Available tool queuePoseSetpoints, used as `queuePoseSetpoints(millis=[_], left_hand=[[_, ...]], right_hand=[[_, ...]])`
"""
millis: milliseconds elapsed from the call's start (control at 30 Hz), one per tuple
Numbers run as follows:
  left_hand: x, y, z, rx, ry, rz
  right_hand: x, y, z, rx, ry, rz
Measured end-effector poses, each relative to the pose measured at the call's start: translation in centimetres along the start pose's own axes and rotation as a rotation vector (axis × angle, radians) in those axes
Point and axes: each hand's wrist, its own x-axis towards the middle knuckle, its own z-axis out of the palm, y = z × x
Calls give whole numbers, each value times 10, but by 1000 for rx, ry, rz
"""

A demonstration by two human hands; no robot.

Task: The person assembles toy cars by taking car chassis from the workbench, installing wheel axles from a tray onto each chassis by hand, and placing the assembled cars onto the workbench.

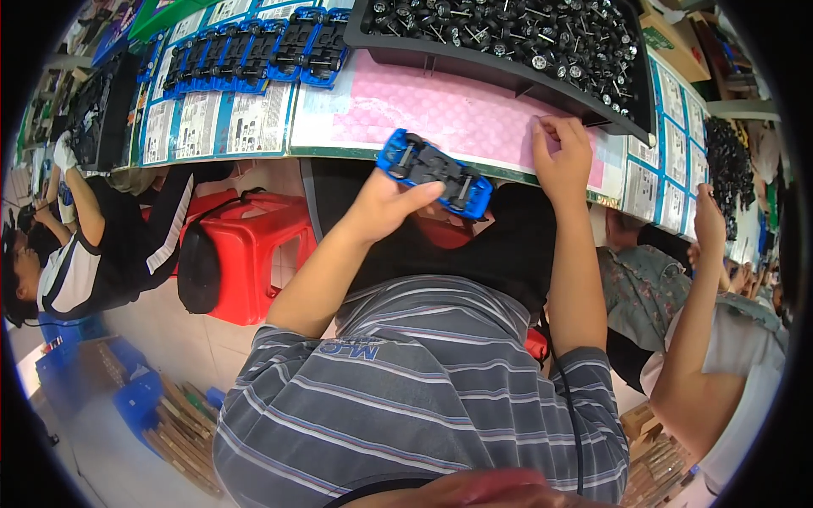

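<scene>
**Blue toy car held at the bench edge**

A grey-and-blue striped shirt fills the foreground, both bare forearms rising from it toward the worktop. The left hand grips a blue plastic toy car chassis with black underside and wheels, held just off the worktop's near edge. The right hand rests on the pink patterned mat near that edge, fingers curled and pinched together; whether they hold anything cannot be told. A black tray of small wheels and axles sits beyond. More blue chassis line the far left corner. A red plastic stool stands below.
</scene>
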Motion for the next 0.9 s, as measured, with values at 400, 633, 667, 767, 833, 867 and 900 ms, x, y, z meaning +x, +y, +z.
queuePoseSetpoints(millis=[400, 633, 667, 767, 833, 867, 900], left_hand=[[-53, 85, -121, -4, 648, 310], [-77, 151, -246, 312, 1087, 322], [-82, 161, -266, 337, 1111, 321], [-72, 187, -324, 358, 1283, 306], [-57, 202, -362, 369, 1269, 245], [-68, 217, -402, 377, 1287, 254], [-86, 238, -445, 433, 1240, 274]], right_hand=[[4, -9, 1, -192, -18, -143], [3, -10, 6, -186, -30, -119], [4, -9, 6, -195, -41, -123], [4, -10, 5, -206, -52, -108], [2, -8, 1, -241, -49, -97], [5, -9, 4, -231, -55, -104], [8, -9, 11, -194, -59, -116]])
